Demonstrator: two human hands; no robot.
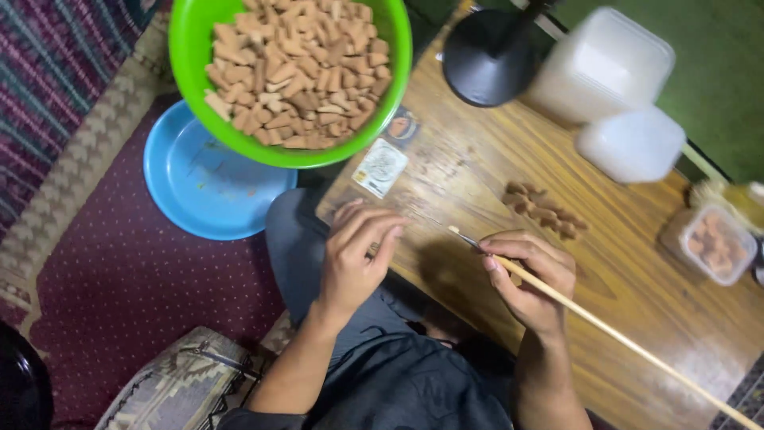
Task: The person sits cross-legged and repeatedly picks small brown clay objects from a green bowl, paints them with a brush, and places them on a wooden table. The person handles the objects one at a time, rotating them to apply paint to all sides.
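On the wooden surface (637,271) in front of you, your right hand (532,275) is gripping a long thin brush (605,328) near its front end, with the fingers curled closed around the pale handle. The metal ferrule and tip are pointing toward your left hand, and the handle is running back past your wrist toward the lower right corner of the view.

Your left hand (356,259) is resting at the near edge of the surface, fingers bent and drawn loosely together, fingertips pointing toward the brush tip. Whether a small piece is lying under those fingers cannot be told from this view.

A short row of small brown pieces (545,209) is lying on the surface just beyond your right hand, apart from it. A green bowl (191,48) heaped with similar tan pieces is sitting at the far left end of the surface, overhanging a blue plate (199,191) that is lying on the red carpet (119,295) below.

Two white lidded containers (617,103) are standing at the far right, beside a black round lamp base (485,60). A small clear tub (710,241) holding brown pieces is sitting at the right edge.
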